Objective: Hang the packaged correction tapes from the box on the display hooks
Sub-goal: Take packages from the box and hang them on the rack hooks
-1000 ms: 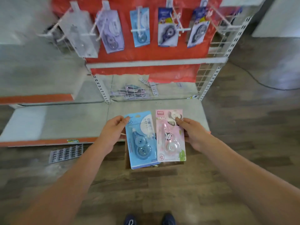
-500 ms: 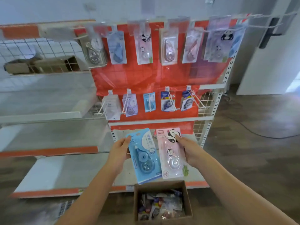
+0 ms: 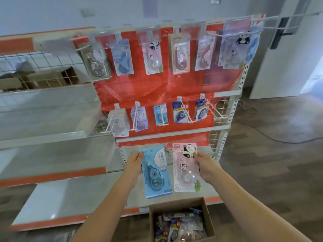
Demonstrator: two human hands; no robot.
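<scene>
Fingers of my left hand (image 3: 134, 163) pinch the blue pack (image 3: 155, 172) and those of my right hand (image 3: 207, 165) the pink pack (image 3: 186, 167), edge-held above the box (image 3: 208, 217), faces visible for matching against the hooks (image 3: 164, 119).

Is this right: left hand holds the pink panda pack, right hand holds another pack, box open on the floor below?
Not quite. In the head view the left hand holds the blue pack; the pink panda pack is in the right hand. The box is open on the floor below.
</scene>
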